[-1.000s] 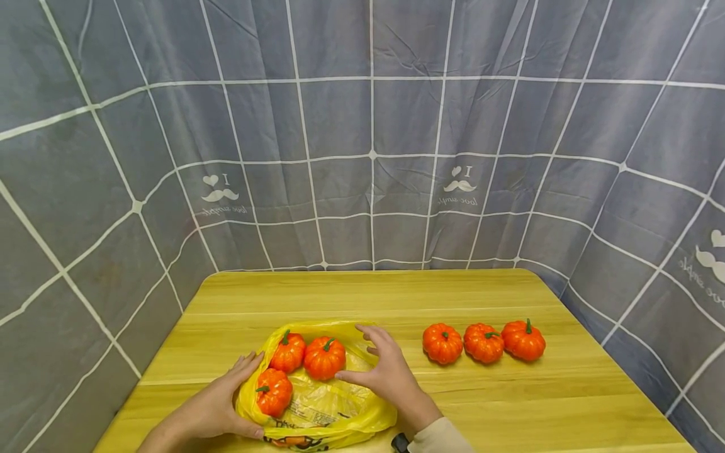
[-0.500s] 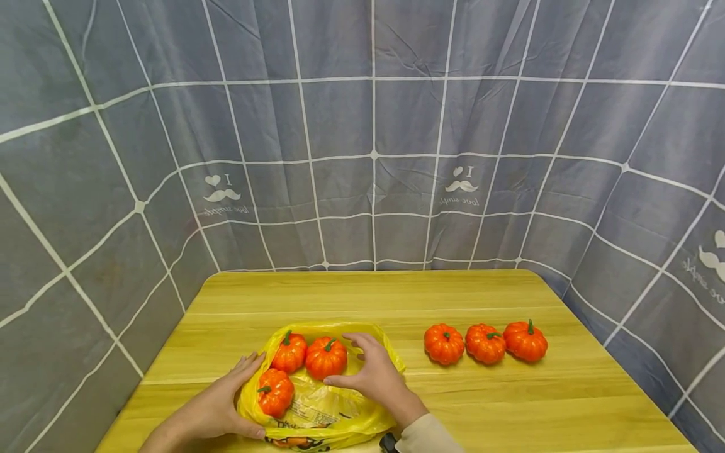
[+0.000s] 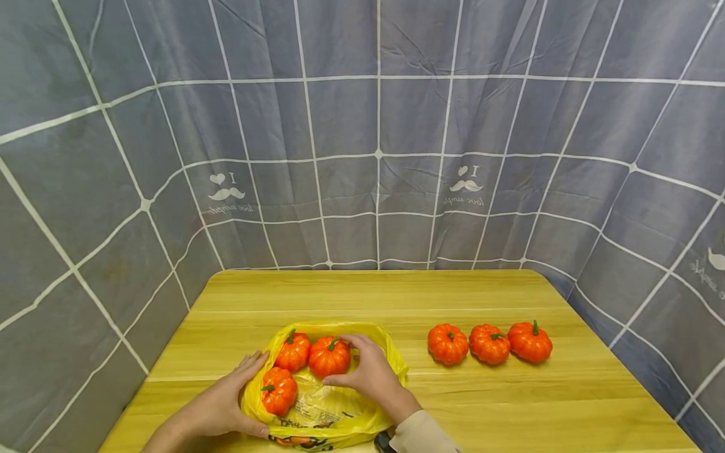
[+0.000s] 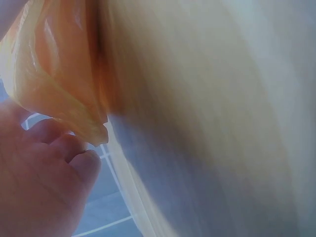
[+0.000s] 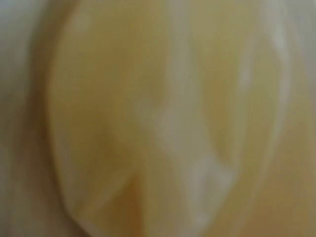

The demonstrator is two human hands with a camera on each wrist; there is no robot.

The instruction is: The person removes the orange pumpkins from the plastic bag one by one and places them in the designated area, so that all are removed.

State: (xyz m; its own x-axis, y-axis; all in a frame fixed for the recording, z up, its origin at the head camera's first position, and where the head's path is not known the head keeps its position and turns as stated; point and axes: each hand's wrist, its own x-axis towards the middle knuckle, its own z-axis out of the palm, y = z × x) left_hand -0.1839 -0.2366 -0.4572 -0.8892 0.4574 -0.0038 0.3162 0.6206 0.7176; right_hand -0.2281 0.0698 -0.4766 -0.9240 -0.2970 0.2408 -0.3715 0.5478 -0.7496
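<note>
A yellow plastic bag point(image 3: 340, 412) lies with its mouth spread wide at the front of the table. Inside it are three small orange pumpkins with green stems: a back-left pumpkin point(image 3: 293, 352), a front-left pumpkin point(image 3: 279, 391) and a right-hand pumpkin point(image 3: 330, 357). My left hand point(image 3: 223, 399) holds the bag's left side, thumb along the front rim; in the left wrist view its curled fingers point(image 4: 81, 160) lie against the plastic. Reaching into the bag, my right hand point(image 3: 370, 377) grips the right-hand pumpkin between fingers and thumb. Blurred yellow plastic fills the right wrist view.
To the right of the bag, three more orange pumpkins stand in a row: one on the left point(image 3: 448, 344), a middle pumpkin point(image 3: 489, 345) and a right one point(image 3: 530, 342). Behind the wooden table point(image 3: 362, 292) hangs a grey checked curtain point(image 3: 340, 126), which also flanks both sides.
My right hand has moved left and inward over the bag, and its fingers have come onto the right-hand pumpkin. The left hand stays on the bag. The view has shifted slightly.
</note>
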